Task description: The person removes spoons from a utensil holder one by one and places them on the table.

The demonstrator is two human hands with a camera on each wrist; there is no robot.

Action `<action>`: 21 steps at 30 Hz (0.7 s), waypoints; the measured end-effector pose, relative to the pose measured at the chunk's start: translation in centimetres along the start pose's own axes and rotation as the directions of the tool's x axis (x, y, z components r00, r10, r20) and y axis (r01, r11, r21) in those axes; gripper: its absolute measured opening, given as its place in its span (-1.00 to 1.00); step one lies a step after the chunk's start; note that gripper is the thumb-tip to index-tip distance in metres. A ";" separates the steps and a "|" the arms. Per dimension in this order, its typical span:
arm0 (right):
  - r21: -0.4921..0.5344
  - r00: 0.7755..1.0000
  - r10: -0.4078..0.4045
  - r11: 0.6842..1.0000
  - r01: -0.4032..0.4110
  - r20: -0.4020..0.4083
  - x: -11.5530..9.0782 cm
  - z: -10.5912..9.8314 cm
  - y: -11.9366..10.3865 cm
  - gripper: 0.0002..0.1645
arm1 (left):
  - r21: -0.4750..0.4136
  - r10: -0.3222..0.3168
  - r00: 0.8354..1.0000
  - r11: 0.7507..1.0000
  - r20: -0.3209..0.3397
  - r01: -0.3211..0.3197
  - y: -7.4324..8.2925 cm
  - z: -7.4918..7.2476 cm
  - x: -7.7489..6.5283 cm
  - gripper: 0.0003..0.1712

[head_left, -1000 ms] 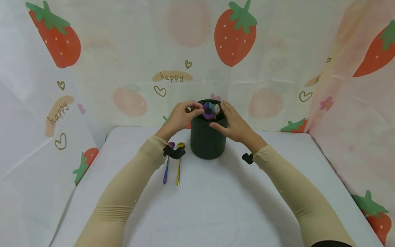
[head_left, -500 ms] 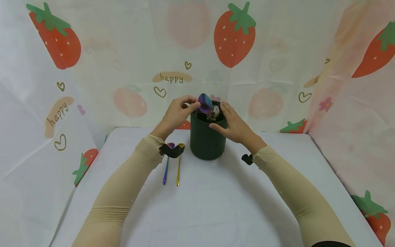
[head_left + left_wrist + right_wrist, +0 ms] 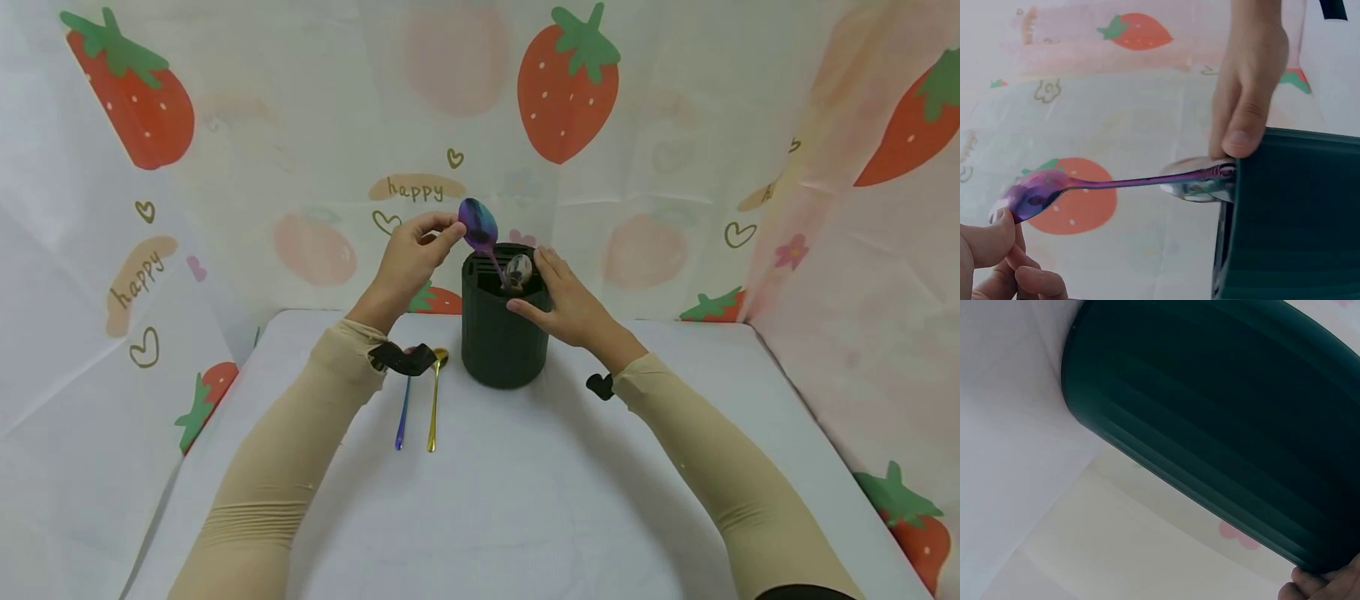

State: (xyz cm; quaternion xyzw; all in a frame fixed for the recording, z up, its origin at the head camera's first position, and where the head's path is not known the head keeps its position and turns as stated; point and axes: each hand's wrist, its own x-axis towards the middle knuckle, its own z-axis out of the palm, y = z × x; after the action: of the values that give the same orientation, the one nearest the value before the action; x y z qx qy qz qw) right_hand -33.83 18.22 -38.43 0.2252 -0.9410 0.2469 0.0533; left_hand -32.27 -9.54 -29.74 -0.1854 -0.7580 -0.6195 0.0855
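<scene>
My left hand (image 3: pixel 405 265) pinches an iridescent purple-blue spoon (image 3: pixel 478 223) by the tip of its bowl, between thumb and fingers. The spoon is tilted, bowl up, and its thin handle runs down into a dark green utensil holder (image 3: pixel 505 342) standing upright. The handle's lower end is hidden inside. A silver spoon (image 3: pixel 518 271) also stands in the holder with its bowl near the rim. My right hand (image 3: pixel 573 304) grips the holder's right side at the rim, thumb toward the front. In the left wrist view the purple spoon (image 3: pixel 1035 192) reaches across to the holder's opening.
Left of the holder, a gold spoon (image 3: pixel 434 408) and a blue-purple spoon (image 3: pixel 402 417) lie side by side on the white table (image 3: pixel 495 500). My left wrist strap partly covers them. A strawberry-print cloth (image 3: pixel 315 108) hangs behind the table and along both sides.
My left hand has moved up and to the left, drawing the purple-blue spoon further out of the holder. More of its handle shows. The right hand and holder have stayed in place.
</scene>
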 end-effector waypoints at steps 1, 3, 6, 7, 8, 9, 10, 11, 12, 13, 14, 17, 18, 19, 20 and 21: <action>0.001 1.000 -0.001 1.000 0.001 -0.001 0.0 0.0 0.0 0.34 | -0.017 0.004 1.000 1.000 -0.009 -0.004 0.1 -0.1 0.0 -0.69; 0.004 1.000 -0.002 1.000 0.002 0.000 0.0 -0.1 -0.1 0.34 | -0.046 0.008 1.000 0.999 -0.025 -0.009 0.4 -0.3 0.1 -0.69; 0.003 1.000 -0.003 1.000 0.003 0.001 0.0 -0.1 0.0 0.33 | -0.077 0.005 0.999 0.997 -0.039 -0.008 0.7 -0.7 0.1 -0.71; 0.002 1.000 -0.003 1.000 0.003 0.002 0.0 -0.1 0.0 0.33 | -0.087 -0.002 0.999 0.996 -0.044 -0.001 0.8 -0.8 0.1 -0.73; 0.000 1.000 -0.004 1.000 0.004 0.003 0.0 -0.1 0.0 0.33 | -0.095 -0.009 0.999 0.995 -0.046 0.004 0.9 -0.9 0.0 -0.75; -0.003 1.000 -0.004 1.000 0.004 0.004 0.1 0.0 0.0 0.33 | -0.104 -0.016 0.999 0.994 -0.048 0.011 1.0 -1.1 0.0 -0.77; -0.004 1.000 -0.003 1.000 0.004 0.003 0.1 0.0 0.1 0.32 | -0.111 -0.021 0.999 0.994 -0.048 0.016 1.1 -1.3 0.0 -0.79; -0.007 1.000 -0.003 1.000 0.003 0.005 0.1 0.0 0.1 0.33 | -0.117 -0.025 0.998 0.993 -0.049 0.019 1.2 -1.4 0.0 -0.80; -0.008 1.000 -0.003 1.000 0.003 0.006 0.1 0.0 0.1 0.33 | -0.130 -0.027 0.998 0.991 -0.050 0.020 1.4 -1.6 -0.1 -0.81; -0.009 1.000 -0.002 1.000 0.002 0.007 0.1 0.0 0.1 0.33 | -0.140 -0.023 0.998 0.990 -0.052 0.016 1.5 -1.7 -0.1 -0.82; -0.011 1.000 -0.002 1.000 0.002 0.008 0.1 0.0 0.1 0.33 | -0.149 -0.018 0.998 0.989 -0.052 0.010 1.6 -1.9 -0.1 -0.82; -0.009 1.000 -0.002 1.000 0.002 0.009 0.1 0.0 0.1 0.33 | -0.168 0.004 0.998 0.986 -0.056 -0.013 2.1 -2.3 -0.2 -0.82; -0.007 1.000 -0.003 1.000 0.003 0.008 0.1 0.0 0.1 0.33 | -0.170 0.010 0.998 0.985 -0.056 -0.019 2.2 -2.4 -0.2 -0.83; -0.006 1.000 -0.004 1.000 0.004 0.007 0.0 0.0 0.1 0.34 | -0.168 0.015 0.998 0.985 -0.056 -0.025 2.3 -2.5 -0.3 -0.83; -0.005 1.000 -0.004 1.000 0.004 0.005 0.0 0.0 0.1 0.34 | -0.169 0.017 0.998 0.985 -0.055 -0.026 2.4 -2.6 -0.3 -0.84; -0.002 1.000 -0.004 1.000 0.004 0.003 0.0 0.0 0.1 0.34 | -0.171 0.017 0.998 0.985 -0.054 -0.026 2.5 -2.7 -0.3 -0.86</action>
State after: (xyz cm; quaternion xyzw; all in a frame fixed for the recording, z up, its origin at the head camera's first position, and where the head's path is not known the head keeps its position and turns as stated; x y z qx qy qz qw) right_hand -33.90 18.33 -38.47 0.2275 -0.9409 0.2453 0.0525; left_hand -31.30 -11.86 -27.03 -0.1839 -0.6971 -0.6863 0.0957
